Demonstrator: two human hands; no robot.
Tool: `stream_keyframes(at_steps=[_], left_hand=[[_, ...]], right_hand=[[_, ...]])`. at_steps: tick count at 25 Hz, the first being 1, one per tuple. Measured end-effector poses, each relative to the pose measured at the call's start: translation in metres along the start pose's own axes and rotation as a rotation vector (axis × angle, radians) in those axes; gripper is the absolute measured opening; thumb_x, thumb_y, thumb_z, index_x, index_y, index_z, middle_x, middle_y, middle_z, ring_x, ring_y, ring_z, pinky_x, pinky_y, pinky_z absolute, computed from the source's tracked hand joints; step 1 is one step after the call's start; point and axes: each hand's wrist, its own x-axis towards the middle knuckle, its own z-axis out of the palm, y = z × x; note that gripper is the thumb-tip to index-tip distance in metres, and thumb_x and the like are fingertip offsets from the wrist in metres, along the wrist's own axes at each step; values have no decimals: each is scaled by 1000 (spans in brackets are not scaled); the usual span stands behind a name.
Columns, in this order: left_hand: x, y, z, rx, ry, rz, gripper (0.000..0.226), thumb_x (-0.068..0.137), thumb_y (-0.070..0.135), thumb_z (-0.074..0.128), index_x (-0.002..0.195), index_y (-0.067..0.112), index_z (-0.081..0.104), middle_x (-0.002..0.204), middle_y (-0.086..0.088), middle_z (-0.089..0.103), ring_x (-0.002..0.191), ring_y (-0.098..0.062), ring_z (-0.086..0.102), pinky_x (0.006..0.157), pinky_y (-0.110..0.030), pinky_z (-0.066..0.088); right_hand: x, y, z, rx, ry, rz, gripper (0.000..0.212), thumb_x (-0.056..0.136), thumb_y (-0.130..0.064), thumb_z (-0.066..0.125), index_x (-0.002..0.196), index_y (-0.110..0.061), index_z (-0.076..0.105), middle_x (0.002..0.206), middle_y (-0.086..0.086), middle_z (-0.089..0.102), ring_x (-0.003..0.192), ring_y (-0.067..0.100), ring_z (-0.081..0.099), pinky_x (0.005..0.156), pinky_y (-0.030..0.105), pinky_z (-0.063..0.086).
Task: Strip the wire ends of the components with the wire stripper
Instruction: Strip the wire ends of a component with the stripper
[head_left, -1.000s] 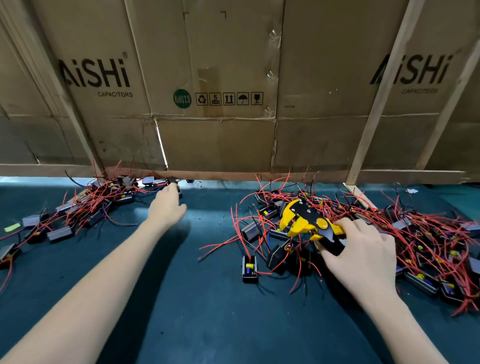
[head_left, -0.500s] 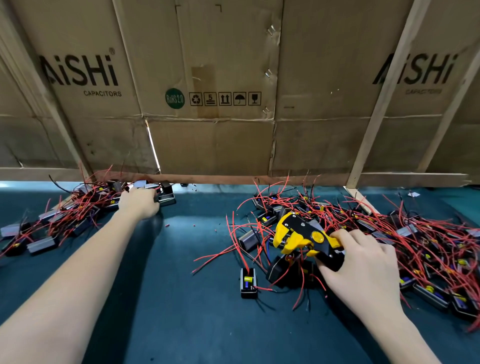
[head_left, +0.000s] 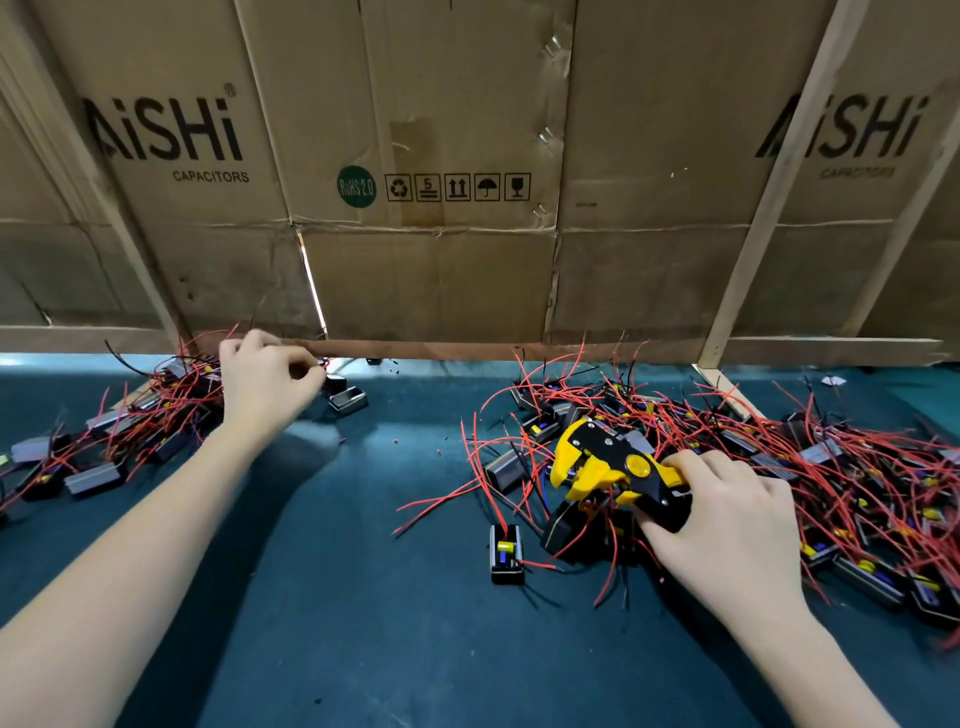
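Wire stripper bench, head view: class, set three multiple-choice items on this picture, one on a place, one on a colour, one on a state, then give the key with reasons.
1. Where does the wire stripper lie?
A. beside the left pile
B. over the right pile
C. on the cardboard wall

2. What colour are most of the wires?
A. red
B. green
C. white

3. What is the left hand doing?
A. lying flat on the mat
B. holding the stripper
C. reaching to the left pile, fingers curled

Key: 1 B, the right hand grips the stripper's handles among the parts on the right. 2 A, red strands run through both piles. 3 C, the fingers bend at the pile's edge; whether they pinch a wire cannot be told.
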Motion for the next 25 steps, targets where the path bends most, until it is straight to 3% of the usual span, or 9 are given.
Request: stream_keyframes(at_steps=[3,5,7,10,14,17,20,22,25], left_hand=[[4,32,-39,-71,248,148,19,73,21,59,68,11,74,66,1,51,84,-29,57,85,-37,28],[1,59,-69,-141,289,202,18,74,20,56,65,12,69,61,4,49,74,-26,53,81,-36,29],[-11,88,-97,-281,139,219,22,73,25,50,61,14,65,53,5,47,63,-21,47,71,-33,32],[-48,128,-120,-389,-275,273,23,68,28,48,57,11,58,50,-6,44,49,-12,36,53,-33,33],[-99,164,-107,-501,-774,286,22,74,25,55,62,8,63,57,-12,51,50,-8,36,53,-31,34],[-121,176,-86,-843,-870,146,15,92,28,66,94,14,68,59,-4,57,54,-11,46,58,-25,40],[-130,175,-71,-1133,-829,-135,33,89,37,59,114,15,58,65,-4,60,50,-15,51,56,-19,42],[-138,172,-63,-1043,-734,-206,18,91,28,65,101,14,60,64,-4,60,48,-12,51,54,-18,40],[-151,171,-57,-777,-665,-237,33,82,33,76,97,21,49,60,2,61,48,-8,56,55,-20,41]], right_hand=[[0,2,1,-4,4,18,42,58,-38,89,86,-16,67,77,1,62,79,31,62,73,38,35],[1,4,2,6,6,36,42,60,-39,88,87,-16,67,78,2,63,80,32,63,74,40,38],[2,5,2,9,7,54,42,62,-40,87,89,-15,68,79,3,64,80,33,64,75,41,39],[3,7,0,11,-4,78,40,65,-39,85,92,-14,68,82,4,66,81,32,64,75,40,38],[1,5,-2,41,-18,92,38,68,-42,82,92,-17,67,84,2,66,85,31,63,75,39,36],[1,4,-2,49,-27,87,40,69,-45,80,94,-17,67,85,1,66,87,30,63,76,39,36],[2,5,-1,58,-22,96,38,70,-45,80,92,-18,66,85,1,65,86,30,63,76,39,36],[2,5,-1,82,8,111,36,70,-44,80,90,-18,64,84,-1,64,85,30,61,75,38,35],[4,5,-3,148,77,127,38,71,-42,80,92,-16,63,85,0,63,85,30,60,76,38,33]])
